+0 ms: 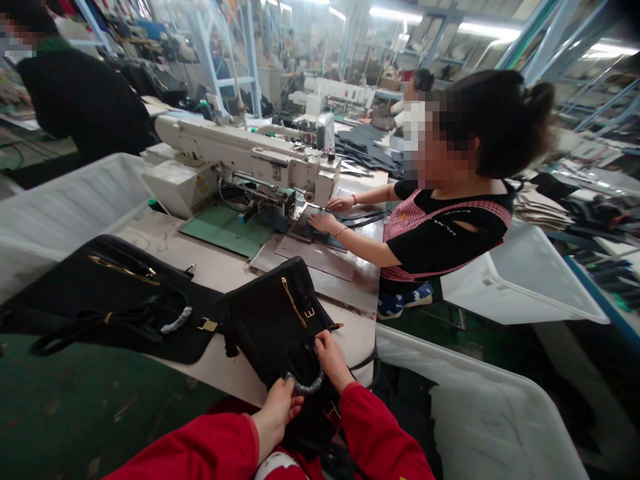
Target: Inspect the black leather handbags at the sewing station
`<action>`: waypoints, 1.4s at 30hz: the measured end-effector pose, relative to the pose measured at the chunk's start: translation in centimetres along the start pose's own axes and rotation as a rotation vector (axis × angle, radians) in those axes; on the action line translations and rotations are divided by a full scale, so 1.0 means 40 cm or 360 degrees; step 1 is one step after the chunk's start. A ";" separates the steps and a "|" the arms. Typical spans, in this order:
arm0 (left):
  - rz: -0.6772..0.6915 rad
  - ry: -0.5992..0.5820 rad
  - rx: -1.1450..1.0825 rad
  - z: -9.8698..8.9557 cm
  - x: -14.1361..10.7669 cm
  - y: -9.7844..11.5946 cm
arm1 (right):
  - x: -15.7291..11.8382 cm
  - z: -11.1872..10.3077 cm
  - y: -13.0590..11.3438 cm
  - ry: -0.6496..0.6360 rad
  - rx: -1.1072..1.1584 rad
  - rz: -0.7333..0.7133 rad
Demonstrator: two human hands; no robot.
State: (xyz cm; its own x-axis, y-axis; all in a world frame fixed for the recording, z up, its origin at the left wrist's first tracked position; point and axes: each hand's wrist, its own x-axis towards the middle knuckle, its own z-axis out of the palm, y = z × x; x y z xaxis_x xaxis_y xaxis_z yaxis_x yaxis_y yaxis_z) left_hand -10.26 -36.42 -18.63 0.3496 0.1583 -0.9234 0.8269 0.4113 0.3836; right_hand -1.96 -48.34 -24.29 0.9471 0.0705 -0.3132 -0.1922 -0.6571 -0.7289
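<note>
A black handbag [270,300] with a gold zipper and a buckled strap lies at the table's near edge, its lower part hanging towards my lap. Its curved handle [311,387] is wrapped in clear plastic. My left hand [281,404] is closed on the left end of this handle. With fingers pinched together, my right hand [334,360] grips the bag by the handle's right end; the exact spot under the fingertips is hidden. To the left lies a second black bag [185,333], with a bundled strap and a plastic-wrapped handle on top.
Behind the bags stands a large sewing machine [245,157] with a green plate [227,227]. Across the table, a co-worker [450,220] has both hands on dark pieces by the machine head. White bins [500,400] flank the table. Another person [85,100] is at far left.
</note>
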 end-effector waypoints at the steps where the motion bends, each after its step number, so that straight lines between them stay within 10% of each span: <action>1: 0.0005 0.0002 0.0002 0.001 0.001 0.000 | 0.001 -0.001 -0.004 0.0000 -0.0008 -0.0011; 31: 0.0011 0.0013 -0.0245 -0.032 0.021 0.024 | -0.026 -0.025 -0.008 -0.0111 0.0205 0.0272; 42: 0.0008 0.0004 -0.0265 -0.022 0.013 0.035 | -0.039 -0.026 -0.008 -0.0074 0.0112 -0.0119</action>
State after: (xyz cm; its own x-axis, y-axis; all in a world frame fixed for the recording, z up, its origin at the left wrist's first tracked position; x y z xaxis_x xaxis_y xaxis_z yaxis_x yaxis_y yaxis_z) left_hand -9.32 -34.97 -18.57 0.3524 0.1632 -0.9215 0.7405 0.5534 0.3812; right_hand -3.11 -49.02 -22.95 0.9468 0.1530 -0.2833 -0.1409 -0.5944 -0.7917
